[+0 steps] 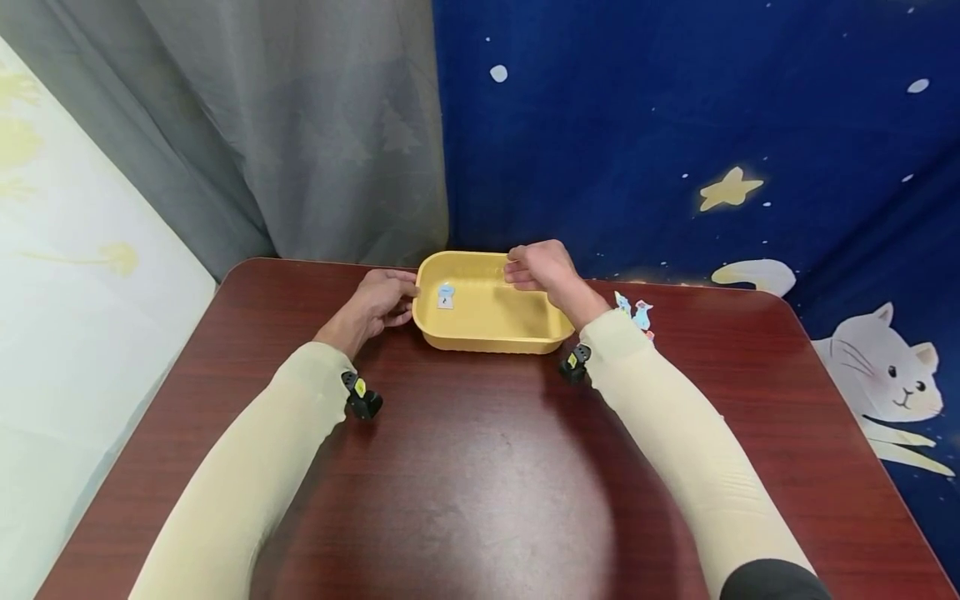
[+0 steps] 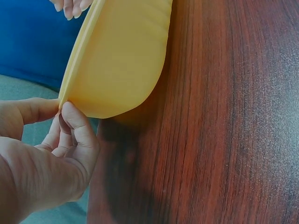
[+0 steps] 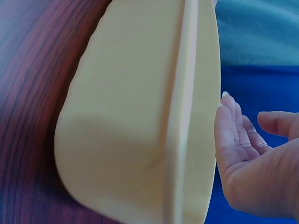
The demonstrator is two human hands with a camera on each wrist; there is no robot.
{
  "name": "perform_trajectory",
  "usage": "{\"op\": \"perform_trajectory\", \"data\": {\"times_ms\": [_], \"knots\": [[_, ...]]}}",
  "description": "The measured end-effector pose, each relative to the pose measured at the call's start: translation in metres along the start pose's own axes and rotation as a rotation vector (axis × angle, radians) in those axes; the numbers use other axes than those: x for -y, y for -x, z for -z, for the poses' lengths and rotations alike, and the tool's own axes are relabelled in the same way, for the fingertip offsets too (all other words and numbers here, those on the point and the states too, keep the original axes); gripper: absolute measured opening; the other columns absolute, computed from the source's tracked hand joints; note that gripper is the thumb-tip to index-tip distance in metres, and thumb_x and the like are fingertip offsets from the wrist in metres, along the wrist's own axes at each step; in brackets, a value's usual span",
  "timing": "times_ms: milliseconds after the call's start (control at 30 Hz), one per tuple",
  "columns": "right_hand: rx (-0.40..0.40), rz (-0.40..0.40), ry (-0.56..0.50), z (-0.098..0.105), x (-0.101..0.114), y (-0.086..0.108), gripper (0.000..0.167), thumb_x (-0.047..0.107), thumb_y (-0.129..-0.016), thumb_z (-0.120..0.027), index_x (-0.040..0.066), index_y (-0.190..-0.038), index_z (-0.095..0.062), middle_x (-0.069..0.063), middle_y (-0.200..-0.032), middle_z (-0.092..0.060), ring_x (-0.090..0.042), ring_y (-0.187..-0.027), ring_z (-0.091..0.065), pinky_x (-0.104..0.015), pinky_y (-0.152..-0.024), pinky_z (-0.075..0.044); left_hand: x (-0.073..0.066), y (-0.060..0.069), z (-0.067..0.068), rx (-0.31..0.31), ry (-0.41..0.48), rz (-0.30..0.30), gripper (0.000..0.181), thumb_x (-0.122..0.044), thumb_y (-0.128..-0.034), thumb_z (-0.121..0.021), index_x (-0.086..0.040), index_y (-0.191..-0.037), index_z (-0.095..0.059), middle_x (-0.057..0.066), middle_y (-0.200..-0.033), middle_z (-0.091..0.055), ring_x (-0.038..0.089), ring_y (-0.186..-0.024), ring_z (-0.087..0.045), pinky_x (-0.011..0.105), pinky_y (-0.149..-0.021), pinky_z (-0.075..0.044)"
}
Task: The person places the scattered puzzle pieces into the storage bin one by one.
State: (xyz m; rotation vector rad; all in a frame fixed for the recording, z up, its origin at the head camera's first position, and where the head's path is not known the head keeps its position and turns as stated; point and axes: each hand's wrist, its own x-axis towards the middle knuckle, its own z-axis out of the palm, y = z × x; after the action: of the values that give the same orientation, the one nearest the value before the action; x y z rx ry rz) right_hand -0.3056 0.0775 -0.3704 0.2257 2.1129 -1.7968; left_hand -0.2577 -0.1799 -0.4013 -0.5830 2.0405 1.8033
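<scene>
A yellow plastic basin [image 1: 491, 321] stands near the back edge of the table. My left hand [image 1: 381, 302] pinches its left rim between thumb and forefinger, as the left wrist view shows with the hand [image 2: 56, 154] at the basin's corner [image 2: 117, 70]. Over the right half of the basin is my right hand [image 1: 543, 268], its fingers extended and slightly bent. In the right wrist view that hand [image 3: 254, 158] holds nothing, thumb apart from the fingers, beyond the basin's rim [image 3: 182, 107]. A small light-blue and white paper cutout [image 1: 446, 297] lies inside the basin at the left.
Several small coloured paper cutouts [image 1: 637, 312] lie on the dark red wooden table [image 1: 480, 467], right of the basin and partly behind my right forearm. A grey curtain [image 1: 337, 125] and a blue curtain [image 1: 600, 125] hang behind the table's back edge.
</scene>
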Motion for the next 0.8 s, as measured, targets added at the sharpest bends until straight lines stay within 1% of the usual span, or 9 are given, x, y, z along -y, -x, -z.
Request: {"op": "perform_trajectory", "data": {"times_ms": [233,367,467,567,800], "knots": [[-0.016,-0.01,-0.035,0.016,-0.004,0.002,0.036,0.013,-0.093,-0.061,-0.007,-0.122,-0.06,-0.019,-0.101,-0.072,-0.017,-0.069,-0.071,-0.033,-0.074,-0.06,0.001,-0.001,0.002,0.012,-0.005,0.005,0.038,-0.014,-0.0958,-0.058,-0.012,-0.134,-0.053,0.009,-0.092,-0.059,0.011,-0.058,-0.056,0.024,-0.062,-0.057],[-0.034,-0.006,-0.063,0.028,-0.006,0.002,0.036,0.012,-0.092,-0.062,-0.009,-0.121,-0.06,-0.015,-0.088,-0.073,-0.016,-0.064,-0.07,-0.03,-0.068,-0.06,0.0,-0.002,0.001,0.022,-0.002,-0.004,0.038,-0.014,-0.0957,-0.058,-0.012,-0.133,-0.053,0.008,-0.09,-0.059,0.011,-0.058,-0.056,0.023,-0.061,-0.057],[-0.04,-0.006,-0.069,0.038,-0.008,0.003,0.037,0.012,-0.092,-0.062,-0.01,-0.122,-0.06,-0.012,-0.083,-0.072,-0.016,-0.064,-0.07,-0.029,-0.067,-0.06,-0.001,-0.002,0.0,0.017,0.007,-0.001,0.037,-0.013,-0.0955,-0.058,-0.011,-0.133,-0.054,0.007,-0.088,-0.059,0.011,-0.058,-0.056,0.022,-0.057,-0.055],[-0.043,-0.008,-0.064,0.046,-0.01,0.005,0.038,0.012,-0.093,-0.061,-0.009,-0.124,-0.059,-0.011,-0.083,-0.072,-0.016,-0.065,-0.071,-0.029,-0.068,-0.06,-0.002,-0.003,0.0,0.012,0.018,0.005,0.037,-0.012,-0.0952,-0.059,-0.011,-0.132,-0.054,0.007,-0.086,-0.059,0.011,-0.057,-0.055,0.022,-0.055,-0.055],[-0.057,-0.012,-0.035,0.064,-0.016,0.009,0.037,0.014,-0.094,-0.06,-0.007,-0.124,-0.059,-0.007,-0.081,-0.071,-0.014,-0.066,-0.071,-0.027,-0.069,-0.059,-0.001,-0.004,0.001,0.014,0.016,0.004,0.037,-0.012,-0.0955,-0.058,-0.01,-0.132,-0.054,0.008,-0.088,-0.059,0.011,-0.059,-0.056,0.022,-0.056,-0.055]]}}
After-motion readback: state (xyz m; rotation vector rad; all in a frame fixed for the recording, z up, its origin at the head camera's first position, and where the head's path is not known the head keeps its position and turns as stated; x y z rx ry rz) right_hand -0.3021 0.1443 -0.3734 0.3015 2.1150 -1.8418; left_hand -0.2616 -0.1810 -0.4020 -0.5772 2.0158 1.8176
